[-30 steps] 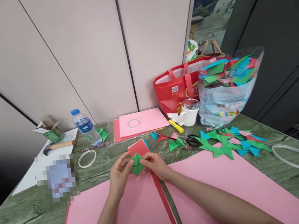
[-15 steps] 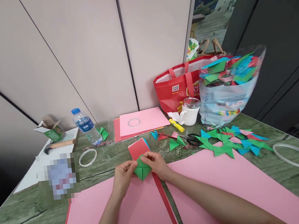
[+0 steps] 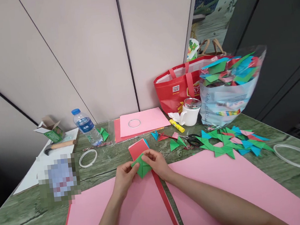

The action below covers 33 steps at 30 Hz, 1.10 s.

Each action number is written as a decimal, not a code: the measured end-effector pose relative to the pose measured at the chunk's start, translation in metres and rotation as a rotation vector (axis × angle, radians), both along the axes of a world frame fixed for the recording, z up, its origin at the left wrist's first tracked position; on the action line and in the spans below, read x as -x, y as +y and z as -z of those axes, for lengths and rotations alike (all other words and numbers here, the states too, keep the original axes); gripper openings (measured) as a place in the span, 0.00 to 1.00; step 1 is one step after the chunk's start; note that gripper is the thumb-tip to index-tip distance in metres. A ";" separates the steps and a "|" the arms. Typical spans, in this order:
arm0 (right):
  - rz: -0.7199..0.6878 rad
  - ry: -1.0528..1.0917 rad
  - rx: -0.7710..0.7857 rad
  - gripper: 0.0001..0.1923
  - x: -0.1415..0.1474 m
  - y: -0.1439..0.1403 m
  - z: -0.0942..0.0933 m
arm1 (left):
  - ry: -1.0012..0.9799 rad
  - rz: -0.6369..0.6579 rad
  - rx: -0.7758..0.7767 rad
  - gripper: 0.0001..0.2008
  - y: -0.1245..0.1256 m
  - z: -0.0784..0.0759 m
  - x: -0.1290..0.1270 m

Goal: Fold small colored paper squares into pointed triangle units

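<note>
A folded green paper is held between my two hands, its point facing down toward me. My left hand pinches its left corner between thumb and fingers. On the other side my right hand grips the upper right part, thumb across the front. Crease lines and a flap show on the paper's face. Just behind it lies a small stack of red paper with a blue edge showing. Beneath my wrists are large pink sheets, with red paper along an edge.
Folded paper pieces lie in a pile at right, beside a white ring. Scissors, a glue stick, a white mug and a full plastic bag stand behind. At left are a water bottle and hammer.
The green paper has tilted, its left corner now lifted out toward my left hand. My right fingers have shifted slightly up and over its top edge.
</note>
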State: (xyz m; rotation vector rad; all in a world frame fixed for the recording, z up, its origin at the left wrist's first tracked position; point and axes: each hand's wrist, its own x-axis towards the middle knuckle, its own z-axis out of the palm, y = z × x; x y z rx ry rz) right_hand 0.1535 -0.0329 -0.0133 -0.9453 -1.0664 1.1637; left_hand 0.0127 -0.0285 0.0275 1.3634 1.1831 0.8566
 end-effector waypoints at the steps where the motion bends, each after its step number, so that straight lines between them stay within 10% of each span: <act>1: -0.009 0.012 -0.005 0.11 0.000 0.000 0.000 | -0.008 -0.043 -0.016 0.15 0.001 -0.001 0.001; 12: 0.106 -0.086 -0.016 0.06 -0.003 -0.003 -0.004 | 0.107 -0.190 -0.264 0.16 0.004 -0.002 0.007; 17: 0.051 0.040 -0.048 0.06 -0.001 -0.004 -0.006 | -0.036 -0.074 -0.129 0.19 0.001 -0.004 0.004; 33: 0.127 -0.147 -0.291 0.05 -0.002 -0.010 -0.010 | 0.075 -0.123 -0.417 0.03 0.002 -0.003 0.006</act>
